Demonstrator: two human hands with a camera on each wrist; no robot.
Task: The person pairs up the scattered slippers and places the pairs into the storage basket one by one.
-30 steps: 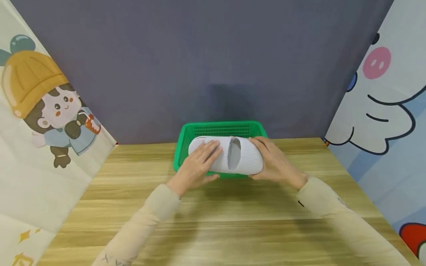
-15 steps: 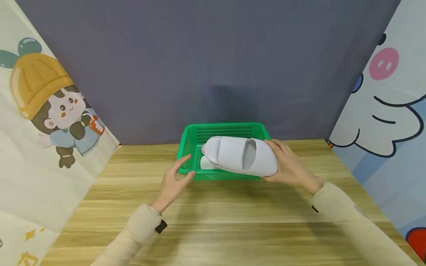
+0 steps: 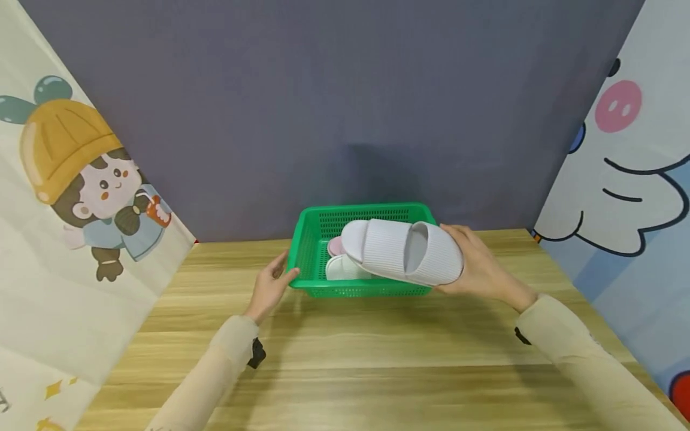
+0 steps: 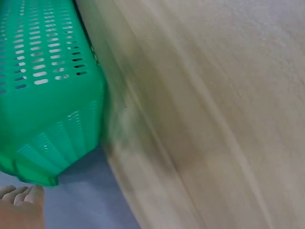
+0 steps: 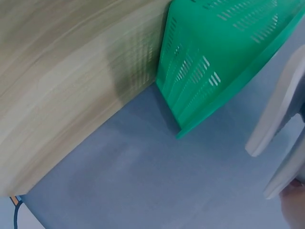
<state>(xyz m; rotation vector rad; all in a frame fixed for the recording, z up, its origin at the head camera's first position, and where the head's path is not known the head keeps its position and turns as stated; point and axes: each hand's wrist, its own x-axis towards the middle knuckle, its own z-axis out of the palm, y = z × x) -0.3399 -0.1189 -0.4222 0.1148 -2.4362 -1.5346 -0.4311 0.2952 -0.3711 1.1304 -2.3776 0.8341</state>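
Note:
My right hand [image 3: 477, 266] grips a pale grey-white slipper [image 3: 385, 248] by its right end, with the thumb on the near side. The slipper has a ribbed upper with an oval opening, and it hangs tilted over the right part of the green basket [image 3: 307, 239]. Two pale edges of the slipper [image 5: 279, 102] show at the right of the right wrist view. My left hand [image 3: 269, 289] holds the basket's left end, thumb at the near corner. In the left wrist view, its fingers [image 4: 29, 196] are right at the rim.
Inside the basket lie a white slipper-shaped item [image 3: 345, 269] and a pink one [image 3: 335, 246], both partly hidden by the held slipper. The basket stands on a wood-grain table [image 3: 345, 359] against a grey backdrop [image 3: 345, 108]. Printed cartoon sheets [image 3: 81, 179] flank both sides.
My left hand has let go of the slipper, swung out left and come to the basket's left end. My right hand has drawn the slipper rightward, uncovering the white and pink items.

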